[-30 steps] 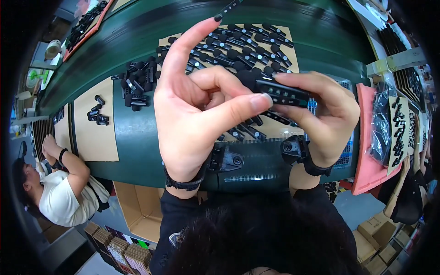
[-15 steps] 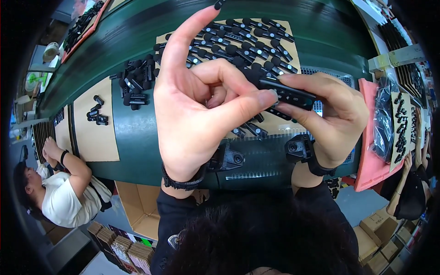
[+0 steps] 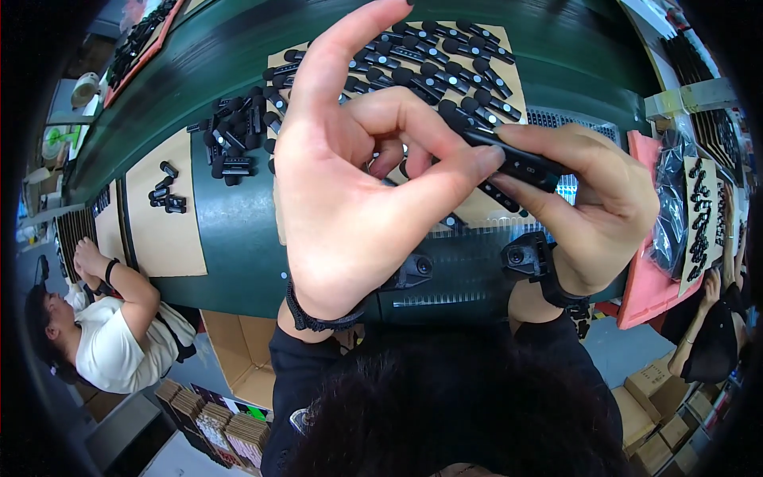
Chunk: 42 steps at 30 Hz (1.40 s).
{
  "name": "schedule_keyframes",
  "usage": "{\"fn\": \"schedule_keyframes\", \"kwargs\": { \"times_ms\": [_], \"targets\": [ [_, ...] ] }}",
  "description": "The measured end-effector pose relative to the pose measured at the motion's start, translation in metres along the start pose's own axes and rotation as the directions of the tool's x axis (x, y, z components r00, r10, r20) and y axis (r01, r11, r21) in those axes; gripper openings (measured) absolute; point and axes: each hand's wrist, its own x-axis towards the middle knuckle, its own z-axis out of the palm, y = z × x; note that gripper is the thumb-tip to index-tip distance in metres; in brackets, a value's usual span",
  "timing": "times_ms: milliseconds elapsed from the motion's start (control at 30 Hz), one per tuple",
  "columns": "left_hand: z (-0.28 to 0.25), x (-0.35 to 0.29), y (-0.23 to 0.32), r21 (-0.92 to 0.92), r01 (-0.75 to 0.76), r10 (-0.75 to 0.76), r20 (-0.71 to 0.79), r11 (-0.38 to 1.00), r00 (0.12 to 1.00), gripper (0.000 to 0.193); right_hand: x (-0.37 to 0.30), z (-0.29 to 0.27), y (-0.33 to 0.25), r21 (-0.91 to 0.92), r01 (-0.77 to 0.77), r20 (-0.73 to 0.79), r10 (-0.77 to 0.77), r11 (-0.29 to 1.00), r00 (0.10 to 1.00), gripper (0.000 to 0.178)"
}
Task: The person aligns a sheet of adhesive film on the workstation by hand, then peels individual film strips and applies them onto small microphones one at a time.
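In front of me, both hands hold one black clip-on microphone [image 3: 531, 168] with a foam tip. My left hand [image 3: 342, 191] pinches its foam end between thumb and a bent finger, while another finger stretches up and away. Thumb and fingers of my right hand [image 3: 604, 187] grip the other end of the body. Just below it shows a second dark piece [image 3: 501, 195], partly hidden; whether it is joined to the microphone I cannot tell. Under my hands a cardboard sheet [image 3: 481, 213] bears rows of similar foam-tipped microphones [image 3: 429, 79].
A heap of microphones [image 3: 230, 135] lies left on the green table [image 3: 238, 230]. Farther left, several small ones rest on another cardboard sheet [image 3: 171, 246]. Pink foam [image 3: 640, 278] and a clear plastic bag [image 3: 669, 215] are at right. People work at both sides.
Both hands have shifted slightly to the right with the microphone. The grip looks the same.
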Motion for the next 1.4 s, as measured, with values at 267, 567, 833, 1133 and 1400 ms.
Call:
{"fn": "schedule_keyframes", "kwargs": {
  "times_ms": [267, 567, 833, 1133, 1400],
  "targets": [
    [-0.001, 0.011, -0.005, 0.187, 0.087, -0.103, 0.077, 0.978, 0.992, 0.066, 0.003, -0.001, 0.005, 0.035, -0.096, 0.02, 0.096, 0.995, 0.995, 0.03],
    [-0.012, 0.011, -0.019, -0.246, 0.191, -0.102, 0.333, 0.95, 0.937, 0.058, 0.003, 0.002, 0.01, 0.431, -0.298, 0.153, 0.257, 0.851, 0.954, 0.026],
    [-0.011, 0.012, -0.021, -0.009, 0.066, -0.064, 0.18, 0.998, 0.982, 0.057, 0.006, 0.009, 0.032, 0.604, -0.467, 0.261, 0.393, 0.646, 0.882, 0.018],
    [-0.041, 0.078, -0.045, 0.236, 0.308, -0.366, 0.267, 0.922, 0.891, 0.05, 0.009, 0.024, 0.087, 0.278, -0.467, 0.177, 0.433, 0.839, 0.884, 0.021],
    [-0.152, 0.22, -0.149, 0.116, 0.387, -0.402, 0.36, 0.915, 0.842, 0.032, 0.0, 0.01, 0.122, -0.338, -0.483, 0.302, 0.58, 0.807, 0.757, 0.024]
  ]
}}
